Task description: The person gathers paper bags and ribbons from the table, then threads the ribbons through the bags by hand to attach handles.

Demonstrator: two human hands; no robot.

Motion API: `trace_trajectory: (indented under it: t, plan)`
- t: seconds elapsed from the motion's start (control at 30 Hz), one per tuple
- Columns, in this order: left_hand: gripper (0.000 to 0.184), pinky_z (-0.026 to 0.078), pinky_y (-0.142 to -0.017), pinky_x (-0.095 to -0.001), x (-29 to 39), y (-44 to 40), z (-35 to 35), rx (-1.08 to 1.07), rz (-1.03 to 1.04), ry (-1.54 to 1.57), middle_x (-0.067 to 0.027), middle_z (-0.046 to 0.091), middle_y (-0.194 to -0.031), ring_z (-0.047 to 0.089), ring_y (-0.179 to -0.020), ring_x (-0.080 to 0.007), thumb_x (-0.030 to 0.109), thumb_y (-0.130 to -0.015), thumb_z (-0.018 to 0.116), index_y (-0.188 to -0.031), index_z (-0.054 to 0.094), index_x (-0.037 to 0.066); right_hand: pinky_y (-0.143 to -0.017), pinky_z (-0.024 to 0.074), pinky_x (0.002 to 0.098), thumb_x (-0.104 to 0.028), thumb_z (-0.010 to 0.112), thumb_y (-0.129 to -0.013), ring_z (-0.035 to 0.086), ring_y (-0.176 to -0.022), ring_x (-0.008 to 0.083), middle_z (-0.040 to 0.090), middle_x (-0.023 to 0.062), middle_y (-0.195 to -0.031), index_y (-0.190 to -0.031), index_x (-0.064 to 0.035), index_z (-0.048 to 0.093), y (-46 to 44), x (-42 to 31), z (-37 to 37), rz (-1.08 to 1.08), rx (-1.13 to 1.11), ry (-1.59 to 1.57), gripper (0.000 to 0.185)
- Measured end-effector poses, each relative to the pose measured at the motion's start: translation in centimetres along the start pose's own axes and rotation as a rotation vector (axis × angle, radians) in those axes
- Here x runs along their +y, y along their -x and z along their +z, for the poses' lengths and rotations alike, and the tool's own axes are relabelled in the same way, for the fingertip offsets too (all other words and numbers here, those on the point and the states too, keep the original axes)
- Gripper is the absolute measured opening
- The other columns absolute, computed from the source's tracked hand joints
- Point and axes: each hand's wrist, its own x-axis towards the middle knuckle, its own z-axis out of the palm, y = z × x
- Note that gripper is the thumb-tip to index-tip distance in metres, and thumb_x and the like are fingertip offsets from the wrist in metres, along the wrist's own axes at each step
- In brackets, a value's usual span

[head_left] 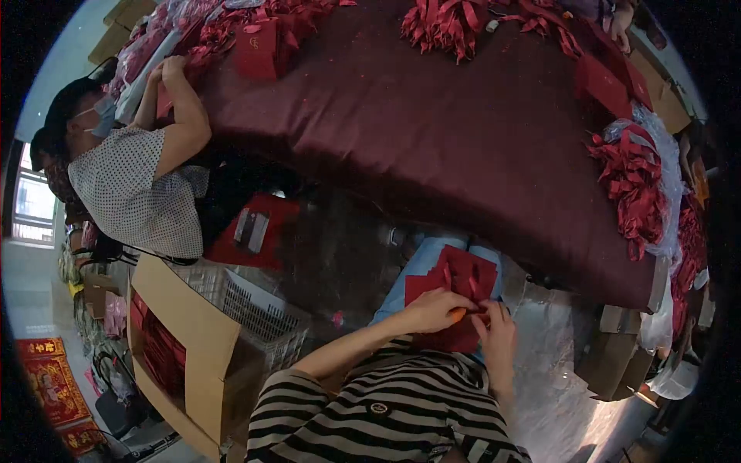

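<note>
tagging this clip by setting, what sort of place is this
Probably a handicraft or packing workshop: red ribbon bundles lie on a cloth-covered table, and an open cardboard box holds red items.

The lap's pieces (475,270) are red, the striped shirt (347,397) black-and-tan, the tablecloth (432,116) maroon

Strong fisheye distortion, corners black. Window (35,204) bright at left; glare on floor (603,417), lower right. Deep shadow under table (432,116).

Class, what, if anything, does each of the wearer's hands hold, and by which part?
Left hand: an orange thing, gripped part hidden. Right hand: at the red bags, any hold unclear.
</note>
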Motion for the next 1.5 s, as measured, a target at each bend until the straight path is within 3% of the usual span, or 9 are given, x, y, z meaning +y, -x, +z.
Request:
trace_trajectory:
  t: [0.5, 0.63, 0.87, 1.0, 1.07, 1.17, 1.3, 1.4, 1.5]
  plan:
    - [0.027, 0.048, -0.078, -0.0388, -0.6, -4.1, -2.3, -0.534, 0.032, 0.154, -0.0137, 0.067, -0.100, 0.062, -0.091, -0.0256, 0.024, -0.091, 0.058, -0.104, 0.065, 0.002, -0.047, 0.0442, 0.0348, -0.026, 0.070, -0.083, 0.054, -0.056, 0.0232, 0.050, 0.0071, -0.082, -0.095, -0.0116, 0.056, 1.9, 0.7, 1.1, -0.353, 0.123, 0.263, 0.023]
    - [0.028, 0.047, -0.077, -0.0409, -0.9, -4.6, -1.7, -0.584, 0.034, 0.115, -0.0154, 0.066, -0.096, 0.062, -0.091, -0.0278, 0.024, -0.092, 0.058, -0.106, 0.063, 0.001, -0.051, 0.0474, 0.0426, -0.025, 0.067, -0.086, 0.058, -0.062, 0.0313, 0.056, 0.0103, -0.086, -0.101, -0.0073, 0.050, 1.8, -0.2, 0.3, -0.128, -0.030, 0.197, 0.029]
    - [0.025, 0.047, -0.075, -0.0444, 0.1, -3.0, -1.1, -0.311, 0.069, -0.127, -0.0178, 0.063, -0.099, 0.061, -0.091, -0.0337, 0.023, -0.094, 0.054, -0.106, 0.057, 0.001, -0.053, 0.0476, 0.0469, -0.026, 0.067, -0.086, 0.061, -0.063, 0.0396, 0.062, 0.0210, -0.078, -0.108, -0.0047, 0.043, 1.1, 0.5, -0.9, -0.072, -0.195, -0.052, 0.039]
    - [0.016, 0.046, -0.067, -0.0423, -2.2, -3.8, -0.8, -0.241, -0.212, 0.581, -0.0193, 0.062, -0.091, 0.061, -0.082, -0.0348, 0.012, -0.093, 0.055, -0.105, 0.051, 0.002, -0.057, 0.0480, 0.0401, -0.020, 0.069, -0.084, 0.062, -0.063, 0.0330, 0.062, 0.0183, -0.078, -0.121, -0.0065, 0.044, 0.0, -1.2, -3.8, 0.134, -0.512, -0.008, 0.046]
    - [0.020, 0.043, -0.056, -0.0419, -2.7, -3.8, 0.2, 0.265, 0.071, 0.082, -0.0215, 0.060, -0.081, 0.060, -0.067, -0.0339, 0.005, -0.092, 0.052, -0.110, 0.046, 0.002, -0.060, 0.0485, 0.0334, -0.014, 0.071, -0.082, 0.062, -0.064, 0.0267, 0.062, 0.0157, -0.077, -0.127, -0.0065, 0.045, 0.2, -1.0, -4.3, 0.246, -0.596, -0.057, 0.052]
    - [0.024, 0.040, -0.050, -0.0445, -1.1, -3.4, 0.0, 0.216, -0.123, 0.100, -0.0235, 0.058, -0.075, 0.057, -0.059, -0.0366, 0.001, -0.091, 0.050, -0.114, 0.042, 0.001, -0.091, 0.0499, 0.0372, -0.025, 0.067, -0.087, 0.055, -0.115, 0.0232, 0.057, 0.0117, -0.127, -0.142, -0.0150, 0.039, 2.1, 2.6, -6.0, 0.265, -0.841, -0.575, 0.062]
    - [0.021, 0.041, -0.051, -0.0460, -3.9, -4.4, 2.2, 0.369, -0.108, 0.043, -0.0260, 0.058, -0.075, 0.059, -0.063, -0.0396, 0.002, -0.093, 0.047, -0.113, 0.043, 0.000, -0.065, 0.0563, 0.0313, -0.012, 0.071, -0.081, 0.066, -0.093, 0.0277, 0.063, 0.0276, -0.105, -0.117, 0.0100, 0.056, 4.4, 5.6, -10.1, 0.292, -0.990, -1.211, 0.045]
    - [0.022, 0.044, -0.067, -0.0550, -4.3, -4.8, 1.9, 0.302, -0.198, 0.081, -0.0287, 0.061, -0.083, 0.059, -0.082, -0.0478, 0.016, -0.094, 0.047, -0.112, 0.044, 0.005, -0.047, 0.0548, 0.0371, -0.016, 0.074, -0.076, 0.066, -0.087, 0.0406, 0.060, 0.0368, -0.100, -0.120, 0.0114, 0.049, 8.5, 8.7, -8.9, 0.098, -0.544, -1.703, 0.057]
    - [0.044, 0.049, -0.070, -0.0429, -0.6, -3.2, -0.9, 0.191, -0.083, 0.247, -0.0204, 0.064, -0.088, 0.063, -0.081, -0.0384, 0.015, -0.091, 0.055, -0.129, 0.034, 0.006, -0.049, 0.0571, 0.0354, -0.019, 0.075, -0.076, 0.058, -0.103, 0.0467, 0.050, 0.0387, -0.118, -0.132, 0.0100, 0.032, 9.9, 9.8, -7.6, -0.018, -0.150, -1.960, 0.076]
